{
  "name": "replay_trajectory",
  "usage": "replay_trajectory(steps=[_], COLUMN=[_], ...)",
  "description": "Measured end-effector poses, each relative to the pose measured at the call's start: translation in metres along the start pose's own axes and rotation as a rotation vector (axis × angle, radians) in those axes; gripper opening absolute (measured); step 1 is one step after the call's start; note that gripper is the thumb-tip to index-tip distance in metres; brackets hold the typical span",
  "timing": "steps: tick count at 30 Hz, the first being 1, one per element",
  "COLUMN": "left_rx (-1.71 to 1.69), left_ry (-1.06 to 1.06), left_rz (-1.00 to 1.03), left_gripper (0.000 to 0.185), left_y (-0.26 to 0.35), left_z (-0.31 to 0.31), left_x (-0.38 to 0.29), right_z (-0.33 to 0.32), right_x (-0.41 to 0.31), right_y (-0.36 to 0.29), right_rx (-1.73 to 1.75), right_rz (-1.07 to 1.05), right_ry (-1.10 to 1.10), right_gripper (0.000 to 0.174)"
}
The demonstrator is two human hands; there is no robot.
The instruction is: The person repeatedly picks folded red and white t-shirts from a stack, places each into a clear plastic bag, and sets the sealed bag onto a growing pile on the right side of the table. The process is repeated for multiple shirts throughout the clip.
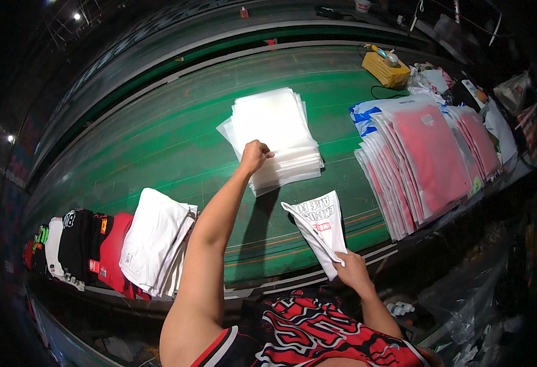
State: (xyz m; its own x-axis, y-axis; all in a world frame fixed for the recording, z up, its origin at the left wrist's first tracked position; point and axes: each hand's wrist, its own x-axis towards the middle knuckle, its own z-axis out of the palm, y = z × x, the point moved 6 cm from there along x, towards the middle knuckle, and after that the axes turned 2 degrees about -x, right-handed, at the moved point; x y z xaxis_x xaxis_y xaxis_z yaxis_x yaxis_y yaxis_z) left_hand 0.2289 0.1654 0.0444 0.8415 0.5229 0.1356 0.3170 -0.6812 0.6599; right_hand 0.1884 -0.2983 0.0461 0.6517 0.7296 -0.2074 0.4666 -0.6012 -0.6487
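My right hand (354,271) grips a folded white T-shirt (324,225) by its near end. Printed lettering in grey and red shows on the shirt, which is held up at the front of the green table (167,156). My left hand (255,157) reaches forward to a stack of frosted plastic bags (273,117). Its thumb and fingertips pinch the near left edge of the top bag. The bags lie unevenly, with several edges fanned towards me.
Folded shirts in white (153,241), red (114,252) and black (76,243) line the front left. Bagged red garments (426,156) are piled at right. Behind them sit a yellow taped box (385,69) and crumpled plastic (426,82). Small white bottles (400,308) lie below the table edge.
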Motion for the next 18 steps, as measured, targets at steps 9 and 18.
replay_trajectory(steps=[9, 18], left_rx=[0.057, -0.146], left_ry=[0.199, -0.113], left_rz=[0.274, 0.1], left_gripper=[0.01, 0.014], left_y=[0.051, 0.063], left_z=[-0.035, 0.041], left_x=[-0.088, -0.253], right_z=[-0.087, -0.105], right_x=[0.002, 0.038], right_y=[-0.016, -0.071], right_rx=[-0.078, -0.046], right_rz=[0.012, -0.271], right_ry=[0.237, 0.406], right_gripper=[0.033, 0.034])
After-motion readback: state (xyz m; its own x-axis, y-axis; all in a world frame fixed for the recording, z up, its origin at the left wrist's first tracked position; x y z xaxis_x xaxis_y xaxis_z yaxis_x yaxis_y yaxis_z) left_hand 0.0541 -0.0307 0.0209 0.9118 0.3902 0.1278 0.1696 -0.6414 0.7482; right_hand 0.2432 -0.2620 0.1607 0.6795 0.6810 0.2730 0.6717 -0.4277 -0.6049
